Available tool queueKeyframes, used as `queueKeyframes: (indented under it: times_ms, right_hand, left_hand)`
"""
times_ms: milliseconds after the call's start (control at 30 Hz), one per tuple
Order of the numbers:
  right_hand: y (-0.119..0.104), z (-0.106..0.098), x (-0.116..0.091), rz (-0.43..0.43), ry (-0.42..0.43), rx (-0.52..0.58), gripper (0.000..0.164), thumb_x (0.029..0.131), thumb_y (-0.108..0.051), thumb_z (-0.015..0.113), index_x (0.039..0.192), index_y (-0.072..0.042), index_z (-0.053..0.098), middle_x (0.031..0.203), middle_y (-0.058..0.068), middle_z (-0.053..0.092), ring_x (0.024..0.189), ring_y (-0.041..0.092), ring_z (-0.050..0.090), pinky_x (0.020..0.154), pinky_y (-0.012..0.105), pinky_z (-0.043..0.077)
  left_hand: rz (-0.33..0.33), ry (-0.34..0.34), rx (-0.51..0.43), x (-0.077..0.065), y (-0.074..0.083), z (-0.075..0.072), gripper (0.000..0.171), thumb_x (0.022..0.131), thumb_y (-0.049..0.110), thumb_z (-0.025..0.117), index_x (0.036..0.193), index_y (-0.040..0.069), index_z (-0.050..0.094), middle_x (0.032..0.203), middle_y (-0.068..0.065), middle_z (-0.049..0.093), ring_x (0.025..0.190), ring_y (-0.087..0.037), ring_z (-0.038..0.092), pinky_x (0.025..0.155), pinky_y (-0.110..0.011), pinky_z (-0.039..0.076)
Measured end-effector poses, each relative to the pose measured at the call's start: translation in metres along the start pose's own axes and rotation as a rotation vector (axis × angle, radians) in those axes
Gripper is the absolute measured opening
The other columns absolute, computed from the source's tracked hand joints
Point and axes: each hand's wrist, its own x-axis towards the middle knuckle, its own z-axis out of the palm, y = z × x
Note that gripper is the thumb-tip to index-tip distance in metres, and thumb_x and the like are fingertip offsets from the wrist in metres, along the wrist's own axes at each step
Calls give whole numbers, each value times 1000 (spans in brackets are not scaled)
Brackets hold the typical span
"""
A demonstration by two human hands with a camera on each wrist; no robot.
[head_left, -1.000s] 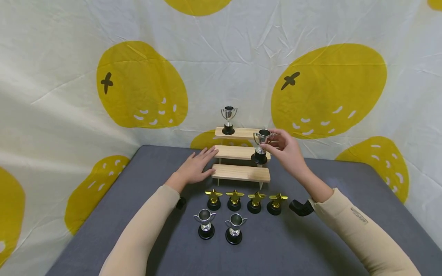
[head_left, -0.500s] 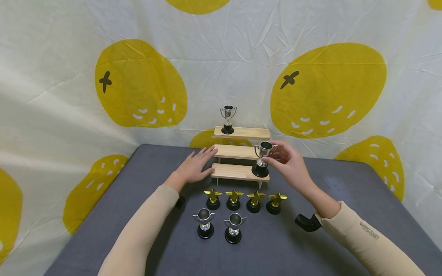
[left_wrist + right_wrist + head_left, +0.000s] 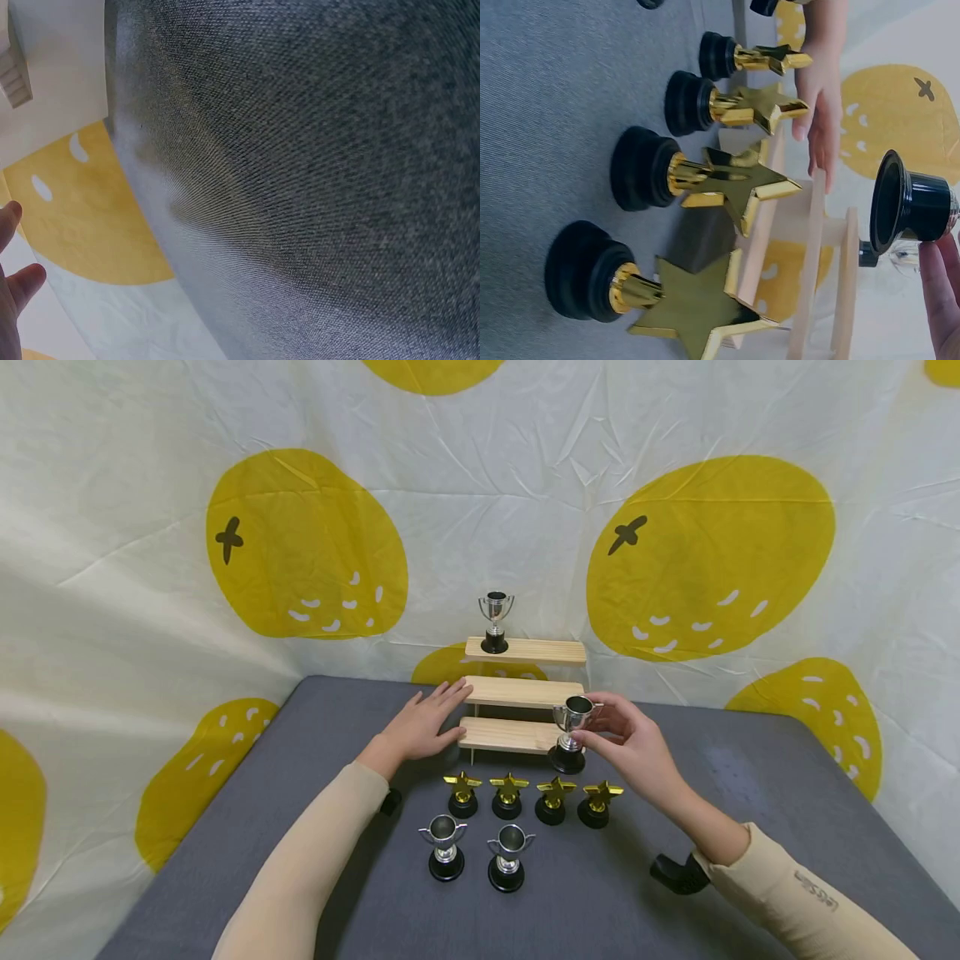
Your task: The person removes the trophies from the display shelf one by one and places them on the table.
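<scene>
My right hand (image 3: 626, 739) pinches a silver trophy cup (image 3: 573, 722) by its side, in front of the right end of the stand's lowest shelf. The cup is upright; its hollow black base (image 3: 922, 202) shows in the right wrist view, with a fingertip beside it. My left hand (image 3: 420, 722) lies with fingers stretched out at the left ends of the lower two shelves of a three-tier wooden stand (image 3: 517, 691). Fingers of that hand (image 3: 19, 289) show at the edge of the left wrist view. Another silver trophy cup (image 3: 495, 620) stands on the top shelf's left end.
Before the stand, several gold star trophies (image 3: 507, 796) form a row on the grey table (image 3: 585, 902). Closer to me stand two silver trophy cups, a left one (image 3: 446, 847) and a right one (image 3: 508, 858). A patterned curtain (image 3: 495, 510) hangs behind.
My right hand has brought the silver trophy cup down and towards me, from beside the upper shelves to in front of the lowest one. My left hand has stayed at the stand.
</scene>
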Motion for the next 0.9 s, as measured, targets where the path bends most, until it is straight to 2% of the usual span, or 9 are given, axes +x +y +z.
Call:
queueKeyframes:
  times_ms: [267, 433, 600, 700, 900]
  right_hand:
    - [3, 0, -10, -22, -38, 8, 50, 89, 8, 75, 135, 3, 57, 97, 15, 71, 91, 6, 69, 78, 22, 57]
    - [6, 0, -19, -46, -73, 32, 50, 88, 9, 75, 134, 1, 59, 95, 13, 72, 91, 7, 71, 74, 23, 58]
    - [8, 2, -29, -59, -115, 64, 49, 87, 10, 75, 133, 4, 59, 95, 11, 73, 90, 9, 72, 71, 25, 59]
    - [10, 3, -35, -53, -132, 71, 48, 87, 10, 76, 131, 5, 59, 95, 9, 74, 89, 8, 71, 71, 25, 59]
    - [11, 4, -45, 2, -170, 91, 48, 86, 7, 78, 130, 2, 61, 109, 0, 71, 88, 10, 72, 70, 27, 59]
  left_hand:
    - [8, 12, -5, 0, -2, 2, 73, 106, 43, 54, 166, 20, 20, 171, -2, 13, 154, -33, 21, 116, -67, 22]
    - [9, 14, -6, 0, -2, 2, 73, 106, 43, 54, 166, 20, 20, 171, -2, 13, 154, -33, 21, 116, -67, 22]
    - [5, 15, 1, 1, -3, 2, 73, 106, 43, 53, 167, 20, 19, 172, -1, 12, 154, -33, 20, 116, -67, 22]
    - [5, 13, -5, 1, -2, 2, 73, 106, 43, 53, 166, 20, 20, 171, -2, 13, 154, -33, 20, 116, -67, 22]
    - [5, 7, -2, 1, -1, 1, 73, 106, 44, 53, 166, 20, 20, 171, -2, 13, 154, -33, 21, 116, -67, 22]
